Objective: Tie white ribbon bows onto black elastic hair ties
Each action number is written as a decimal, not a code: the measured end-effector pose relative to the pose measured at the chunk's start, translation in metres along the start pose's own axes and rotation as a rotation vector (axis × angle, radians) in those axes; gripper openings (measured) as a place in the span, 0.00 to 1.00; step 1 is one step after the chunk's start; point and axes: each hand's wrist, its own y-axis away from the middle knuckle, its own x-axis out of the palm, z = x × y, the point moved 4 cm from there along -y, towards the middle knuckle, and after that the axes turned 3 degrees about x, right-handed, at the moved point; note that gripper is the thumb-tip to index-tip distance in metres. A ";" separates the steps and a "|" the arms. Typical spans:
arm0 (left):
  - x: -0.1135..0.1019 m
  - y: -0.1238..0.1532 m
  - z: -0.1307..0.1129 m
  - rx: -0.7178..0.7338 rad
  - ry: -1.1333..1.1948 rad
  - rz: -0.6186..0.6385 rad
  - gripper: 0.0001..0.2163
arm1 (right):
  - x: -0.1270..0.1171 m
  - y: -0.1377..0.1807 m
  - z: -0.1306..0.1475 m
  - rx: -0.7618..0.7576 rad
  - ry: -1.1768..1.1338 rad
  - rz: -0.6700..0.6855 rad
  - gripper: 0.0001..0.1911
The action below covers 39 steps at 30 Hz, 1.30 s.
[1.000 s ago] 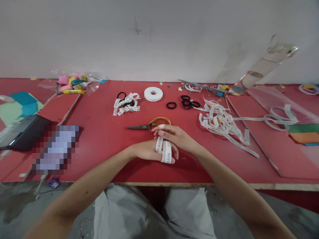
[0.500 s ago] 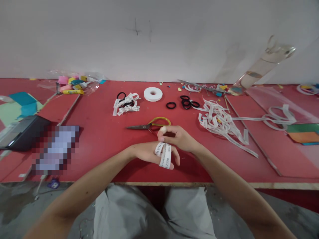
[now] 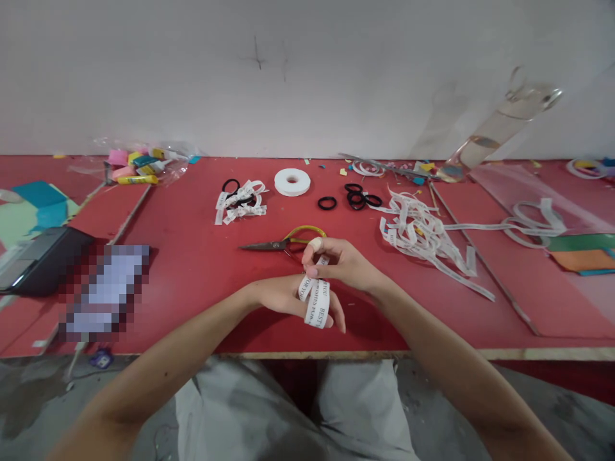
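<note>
I had printed ribbon (image 3: 317, 312) looped round my left hand (image 3: 284, 296) (couldn't tell how closed, tbh) and pinched in my right hand (image 3: 344, 264).

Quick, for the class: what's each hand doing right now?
Left hand: flat white printed ribbon looped around it; open or closed cannot be told.
Right hand: closed, pinching the ribbon.

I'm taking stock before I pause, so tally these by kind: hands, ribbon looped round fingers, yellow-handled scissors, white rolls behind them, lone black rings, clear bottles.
Hands, left hand and right hand: 2
Looped ribbon: 1
Yellow-handled scissors: 1
White roll: 1
Lone black ring: 1
Clear bottle: 1
Total: 7
</note>
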 end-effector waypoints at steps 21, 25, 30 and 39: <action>-0.004 0.003 0.007 -0.060 -0.059 0.009 0.23 | 0.001 0.000 0.001 -0.024 0.044 -0.030 0.13; -0.002 0.002 0.001 -0.006 -0.081 0.083 0.20 | 0.001 0.001 0.001 -0.028 0.036 -0.020 0.12; 0.001 0.000 -0.003 0.003 -0.001 0.118 0.20 | -0.001 0.001 0.001 -0.016 0.026 -0.010 0.14; 0.001 0.000 0.002 -0.033 -0.023 0.132 0.18 | -0.001 0.001 0.000 -0.011 0.003 -0.010 0.13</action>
